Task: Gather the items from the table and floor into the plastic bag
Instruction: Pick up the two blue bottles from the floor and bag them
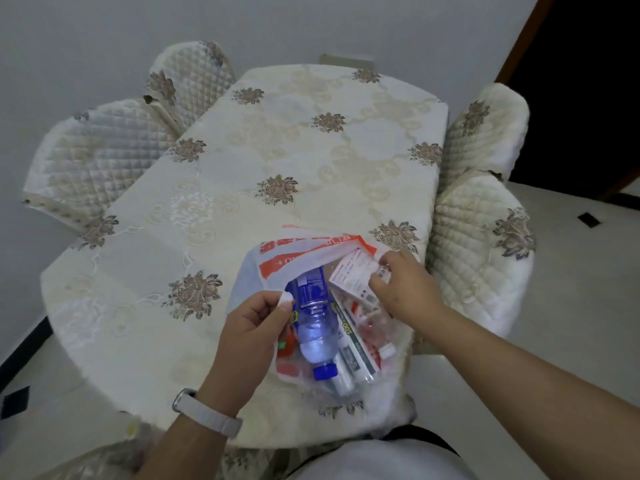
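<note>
Plastic bag (277,261) lies low centre on the table (277,150); my left hand (249,327) pinches its rim open, the water bottle (313,317) already inside, while my right hand (401,289) grips a white box (349,275) going in. Tabletop otherwise bare; nearly done.

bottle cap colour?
Blue. The bottle lies in the bag, cap toward the camera; clearest in the head view.
</note>
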Available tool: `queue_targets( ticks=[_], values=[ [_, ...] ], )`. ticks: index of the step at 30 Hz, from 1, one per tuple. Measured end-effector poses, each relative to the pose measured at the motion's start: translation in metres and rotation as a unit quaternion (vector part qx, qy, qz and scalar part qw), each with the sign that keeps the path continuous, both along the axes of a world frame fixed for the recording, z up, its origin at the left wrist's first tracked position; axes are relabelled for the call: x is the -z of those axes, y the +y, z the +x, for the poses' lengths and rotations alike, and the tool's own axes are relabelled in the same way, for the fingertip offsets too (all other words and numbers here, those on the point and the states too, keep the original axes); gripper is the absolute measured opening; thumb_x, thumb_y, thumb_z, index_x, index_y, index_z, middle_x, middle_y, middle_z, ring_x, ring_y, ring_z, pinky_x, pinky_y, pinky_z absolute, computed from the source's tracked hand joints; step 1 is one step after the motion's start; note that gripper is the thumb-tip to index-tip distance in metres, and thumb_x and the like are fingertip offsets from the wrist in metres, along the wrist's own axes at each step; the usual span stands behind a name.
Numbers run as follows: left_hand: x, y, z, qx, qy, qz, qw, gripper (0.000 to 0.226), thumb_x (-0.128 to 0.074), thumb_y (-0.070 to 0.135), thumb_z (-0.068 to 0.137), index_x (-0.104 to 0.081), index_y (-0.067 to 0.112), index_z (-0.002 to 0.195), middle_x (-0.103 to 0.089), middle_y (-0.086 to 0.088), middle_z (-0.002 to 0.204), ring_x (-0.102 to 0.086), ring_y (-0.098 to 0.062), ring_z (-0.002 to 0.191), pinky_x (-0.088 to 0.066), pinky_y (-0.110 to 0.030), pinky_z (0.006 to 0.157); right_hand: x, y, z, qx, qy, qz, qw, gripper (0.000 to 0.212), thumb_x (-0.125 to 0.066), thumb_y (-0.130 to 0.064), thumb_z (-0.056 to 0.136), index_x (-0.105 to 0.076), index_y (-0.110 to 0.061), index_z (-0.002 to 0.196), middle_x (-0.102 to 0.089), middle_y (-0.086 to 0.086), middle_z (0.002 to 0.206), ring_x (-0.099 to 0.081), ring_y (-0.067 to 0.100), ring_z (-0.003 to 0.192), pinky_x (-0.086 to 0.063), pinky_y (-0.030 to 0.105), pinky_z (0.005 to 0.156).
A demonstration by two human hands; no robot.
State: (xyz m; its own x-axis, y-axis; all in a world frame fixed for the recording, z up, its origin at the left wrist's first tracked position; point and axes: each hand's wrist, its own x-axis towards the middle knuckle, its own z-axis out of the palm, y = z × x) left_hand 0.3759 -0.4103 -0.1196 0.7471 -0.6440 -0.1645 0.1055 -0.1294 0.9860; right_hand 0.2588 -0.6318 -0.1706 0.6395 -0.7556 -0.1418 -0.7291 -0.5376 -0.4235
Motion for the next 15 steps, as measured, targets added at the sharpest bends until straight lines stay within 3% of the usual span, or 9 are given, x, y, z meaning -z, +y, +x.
queue_targets(
  ticks=[4,8,10,12,15],
  values=[
    [0.013,-0.003,-0.01,-0.008,-0.019,0.053,0.998,0.016,-0.057,0.004,0.094,-0.068,0.008,0.084,-0.061,-0.002,0.06,-0.055,-0.01,0.054,-0.049,-0.02,0.049,0.026,-0.022,-0.048,0.014,0.023,-0.002,1.0,0.035,-0.055,-0.034,0.093,-0.06,-0.013,0.121,-0.056,0.006,0.118,-0.056,0.024,0.102,-0.048,0.035,0.076],
    [0.025,-0.004,-0.022,-0.047,-0.086,0.115,0.989,0.011,-0.062,0.012,0.093,-0.068,0.012,0.084,-0.066,-0.016,0.073,-0.062,-0.021,0.06,-0.054,-0.026,0.051,0.051,-0.032,-0.072,-0.031,0.066,0.019,0.997,0.039,-0.057,-0.035,0.091,-0.06,-0.014,0.124,-0.055,0.008,0.118,-0.056,0.029,0.106,-0.049,0.038,0.082],
    [0.027,-0.004,-0.033,-0.067,-0.143,0.151,0.976,0.007,-0.067,0.016,0.09,-0.065,0.02,0.084,-0.065,-0.011,0.078,-0.063,-0.023,0.067,-0.055,-0.023,0.052,0.056,-0.038,-0.073,-0.054,0.091,0.024,0.994,0.044,-0.056,-0.041,0.09,-0.057,-0.018,0.127,-0.053,0.008,0.12,-0.056,0.029,0.108,-0.049,0.039,0.084],
    [0.027,-0.005,-0.044,-0.088,-0.278,0.197,0.936,0.017,-0.072,0.015,0.085,-0.057,0.023,0.081,-0.059,0.002,0.08,-0.056,-0.014,0.071,-0.045,-0.013,0.058,0.061,-0.043,-0.072,-0.079,0.102,0.017,0.991,0.046,-0.054,-0.048,0.09,-0.054,-0.02,0.127,-0.052,0.007,0.12,-0.056,0.029,0.108,-0.049,0.038,0.082],
    [0.032,-0.01,-0.06,-0.075,-0.463,0.2,0.86,0.011,-0.065,0.019,0.085,-0.057,0.014,0.086,-0.051,0.003,0.082,-0.048,-0.014,0.078,-0.037,-0.02,0.068,0.063,-0.047,-0.064,-0.122,0.095,-0.009,0.988,0.044,-0.052,-0.05,0.091,-0.052,-0.02,0.123,-0.052,0.006,0.115,-0.058,0.028,0.1,-0.046,0.036,0.071]
  ],
)
